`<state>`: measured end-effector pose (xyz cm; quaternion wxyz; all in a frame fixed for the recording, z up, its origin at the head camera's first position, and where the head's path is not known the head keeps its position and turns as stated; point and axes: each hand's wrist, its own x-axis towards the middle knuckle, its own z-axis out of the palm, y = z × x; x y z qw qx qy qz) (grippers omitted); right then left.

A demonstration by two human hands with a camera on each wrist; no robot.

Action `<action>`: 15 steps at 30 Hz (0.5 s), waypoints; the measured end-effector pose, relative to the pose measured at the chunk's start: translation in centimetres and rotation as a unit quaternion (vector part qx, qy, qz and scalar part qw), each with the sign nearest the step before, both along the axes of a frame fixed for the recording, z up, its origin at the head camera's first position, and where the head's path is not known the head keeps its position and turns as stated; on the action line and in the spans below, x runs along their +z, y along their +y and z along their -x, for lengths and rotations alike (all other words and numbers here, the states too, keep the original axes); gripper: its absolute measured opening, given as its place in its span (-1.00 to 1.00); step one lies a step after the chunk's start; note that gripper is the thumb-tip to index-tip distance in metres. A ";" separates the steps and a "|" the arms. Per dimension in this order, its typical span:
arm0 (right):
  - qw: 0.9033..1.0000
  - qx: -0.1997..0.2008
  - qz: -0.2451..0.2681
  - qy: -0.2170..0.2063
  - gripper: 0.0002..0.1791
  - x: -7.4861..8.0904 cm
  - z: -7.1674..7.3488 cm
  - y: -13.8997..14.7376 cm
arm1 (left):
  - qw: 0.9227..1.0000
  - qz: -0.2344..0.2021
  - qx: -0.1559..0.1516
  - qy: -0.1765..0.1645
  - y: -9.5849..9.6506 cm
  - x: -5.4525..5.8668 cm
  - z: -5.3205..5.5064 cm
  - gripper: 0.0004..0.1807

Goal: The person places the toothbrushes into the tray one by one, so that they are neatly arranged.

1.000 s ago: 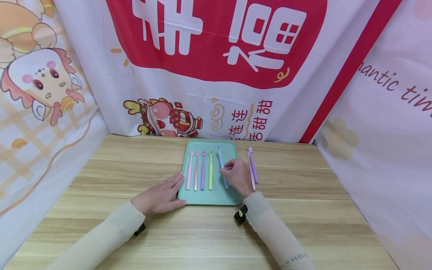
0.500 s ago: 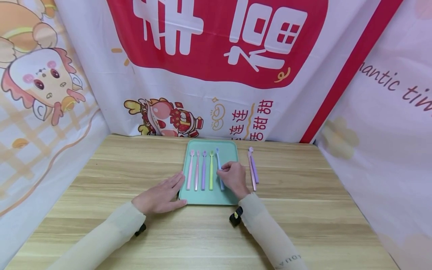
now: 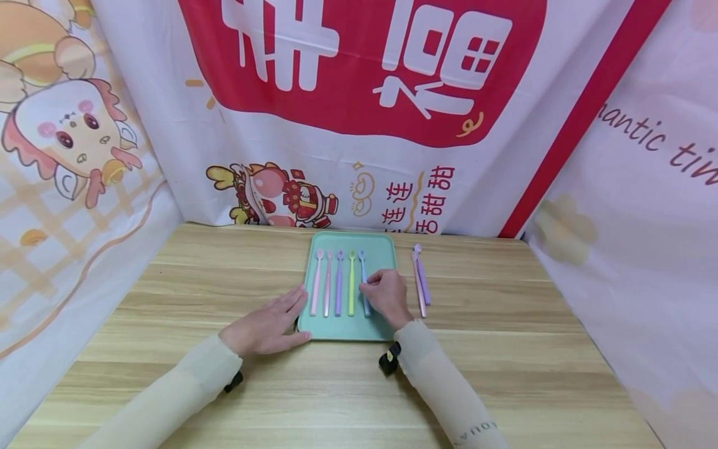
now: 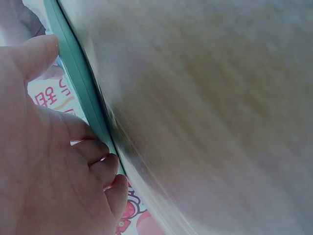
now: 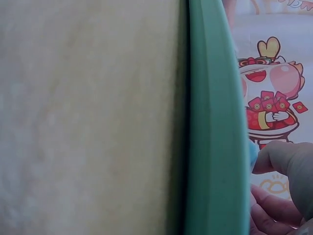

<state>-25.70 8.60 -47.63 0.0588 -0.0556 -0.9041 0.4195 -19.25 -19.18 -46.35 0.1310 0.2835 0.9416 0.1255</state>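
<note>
A mint-green tray (image 3: 336, 330) lies on the wooden table with a row of toothbrushes in it. From the left come a pale pink toothbrush (image 3: 316, 284), a darker pink toothbrush (image 3: 328, 284), a purple toothbrush (image 3: 339, 284) and a yellow-green toothbrush (image 3: 351, 284). At the row's right end, my right hand (image 3: 389, 298) pinches a blue toothbrush (image 3: 363, 268) by its handle. My left hand (image 3: 268, 323) rests with straight fingers against the tray's left edge; in the left wrist view its fingertips (image 4: 115, 193) meet the tray's rim (image 4: 83, 78).
Right of the tray, a pink toothbrush (image 3: 418, 287) and a purple toothbrush (image 3: 424, 288) lie close together on the table (image 3: 493, 349). Behind the table hangs a printed cloth (image 3: 348, 181), with more cloth at both sides.
My right hand has shifted a little left with the blue toothbrush, which now lies nearly parallel to the others, nearer the yellow-green one. The left hand has stayed in place.
</note>
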 end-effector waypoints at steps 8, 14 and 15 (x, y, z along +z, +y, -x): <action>1.000 -0.001 -0.012 -0.011 -0.92 0.0 0.3 -0.1 | 1.000 0.004 -0.002 0.002 -0.1 -0.1 0.1 0.01; 1.000 0.000 -0.017 -0.017 -0.92 0.0 0.5 -0.1 | 1.000 0.003 -0.004 0.003 0.0 -0.1 0.1 0.00; 1.000 -0.001 -0.018 -0.016 -0.92 0.0 0.5 -0.2 | 1.000 0.003 -0.004 0.002 0.0 -0.1 0.1 0.00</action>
